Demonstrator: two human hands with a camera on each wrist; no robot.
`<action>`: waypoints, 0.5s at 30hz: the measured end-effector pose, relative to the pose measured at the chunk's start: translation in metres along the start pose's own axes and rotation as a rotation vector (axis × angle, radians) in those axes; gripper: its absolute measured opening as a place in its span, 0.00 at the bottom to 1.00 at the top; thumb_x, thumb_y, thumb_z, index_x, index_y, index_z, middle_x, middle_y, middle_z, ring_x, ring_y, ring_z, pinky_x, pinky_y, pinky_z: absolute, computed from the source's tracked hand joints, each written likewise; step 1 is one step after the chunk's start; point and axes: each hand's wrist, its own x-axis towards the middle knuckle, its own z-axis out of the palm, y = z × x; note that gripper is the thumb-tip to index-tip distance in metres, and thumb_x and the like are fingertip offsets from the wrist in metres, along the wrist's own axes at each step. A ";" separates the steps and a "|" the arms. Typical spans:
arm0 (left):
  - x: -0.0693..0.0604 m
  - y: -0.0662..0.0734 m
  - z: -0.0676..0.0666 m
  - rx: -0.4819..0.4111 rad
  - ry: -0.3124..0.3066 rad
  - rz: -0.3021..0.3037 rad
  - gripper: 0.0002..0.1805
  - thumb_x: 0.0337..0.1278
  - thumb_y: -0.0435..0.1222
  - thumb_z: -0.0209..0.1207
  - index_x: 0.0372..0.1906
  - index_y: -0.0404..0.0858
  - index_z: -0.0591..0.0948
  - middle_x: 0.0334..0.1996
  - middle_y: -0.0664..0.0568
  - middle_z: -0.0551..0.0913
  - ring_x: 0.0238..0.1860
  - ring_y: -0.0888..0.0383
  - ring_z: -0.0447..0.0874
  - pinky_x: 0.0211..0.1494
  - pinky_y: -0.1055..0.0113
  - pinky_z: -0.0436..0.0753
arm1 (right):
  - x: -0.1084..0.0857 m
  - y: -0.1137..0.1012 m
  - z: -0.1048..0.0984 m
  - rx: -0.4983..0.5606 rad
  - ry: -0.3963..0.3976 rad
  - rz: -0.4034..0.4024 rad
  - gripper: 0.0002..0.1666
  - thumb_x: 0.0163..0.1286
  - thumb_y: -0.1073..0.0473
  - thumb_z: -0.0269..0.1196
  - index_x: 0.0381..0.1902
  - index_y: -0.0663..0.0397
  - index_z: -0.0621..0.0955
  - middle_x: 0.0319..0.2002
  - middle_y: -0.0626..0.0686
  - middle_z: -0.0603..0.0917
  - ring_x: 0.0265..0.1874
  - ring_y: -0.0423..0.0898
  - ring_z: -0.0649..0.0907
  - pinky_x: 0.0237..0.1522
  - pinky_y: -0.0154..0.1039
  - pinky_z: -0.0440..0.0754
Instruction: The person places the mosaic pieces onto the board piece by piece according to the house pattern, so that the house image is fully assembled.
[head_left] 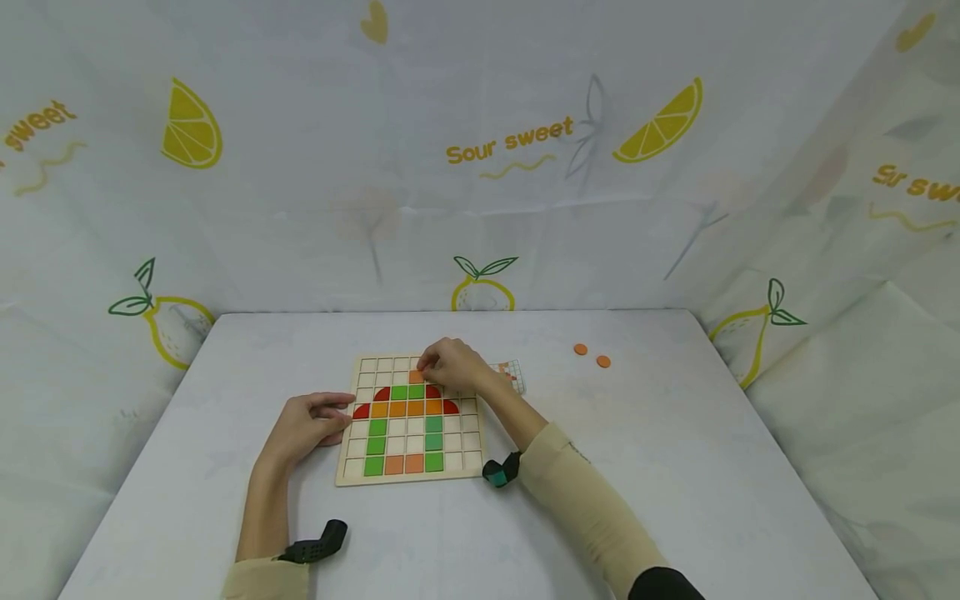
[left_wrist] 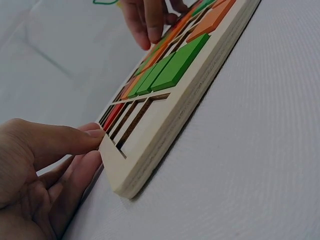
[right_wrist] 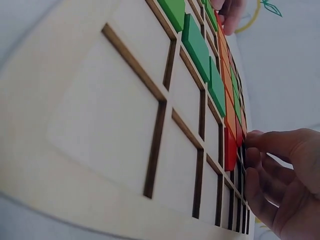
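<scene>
A wooden grid board (head_left: 352, 475) lies flat on the table, partly filled with coloured pieces. Green square pieces (head_left: 377, 446), orange squares (head_left: 397, 409) and red rounded-corner pieces (head_left: 362, 411) sit in its cells. At the board's left edge, my left hand (head_left: 303, 425) holds the rim between thumb and fingers, as the left wrist view shows. My right hand (head_left: 453, 367) reaches over the far part, its thumb and fingertips pinching at an orange square piece (head_left: 416, 377) above the green ones. Those fingertips hide part of that piece; the right wrist view does not show it clearly.
Two orange round pieces (head_left: 592, 355) lie on the table at the far right. A printed pattern card (head_left: 513, 372) lies just beyond the board, partly covered by the right hand and forearm. A white cloth with lemon prints hangs behind the table (head_left: 637, 467).
</scene>
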 end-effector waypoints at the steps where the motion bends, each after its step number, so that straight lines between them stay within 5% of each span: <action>1: 0.000 0.000 0.000 0.001 0.000 0.000 0.25 0.68 0.34 0.70 0.68 0.36 0.84 0.45 0.45 0.87 0.39 0.58 0.85 0.38 0.72 0.91 | 0.000 0.000 0.000 -0.001 0.003 -0.002 0.08 0.78 0.61 0.67 0.47 0.55 0.91 0.44 0.53 0.93 0.38 0.42 0.83 0.44 0.34 0.82; 7: 0.000 0.000 0.000 0.000 0.002 0.003 0.25 0.67 0.33 0.70 0.68 0.35 0.84 0.45 0.45 0.87 0.38 0.57 0.85 0.37 0.72 0.90 | -0.004 0.000 -0.006 0.006 -0.004 -0.006 0.10 0.79 0.60 0.67 0.51 0.56 0.91 0.48 0.54 0.94 0.42 0.44 0.87 0.45 0.34 0.83; 15: 0.000 0.000 0.000 0.006 -0.003 0.007 0.25 0.68 0.34 0.70 0.68 0.35 0.84 0.45 0.45 0.86 0.40 0.57 0.84 0.38 0.72 0.91 | -0.014 0.009 -0.025 0.054 0.041 -0.034 0.13 0.79 0.59 0.67 0.53 0.60 0.90 0.46 0.56 0.93 0.34 0.42 0.86 0.37 0.30 0.80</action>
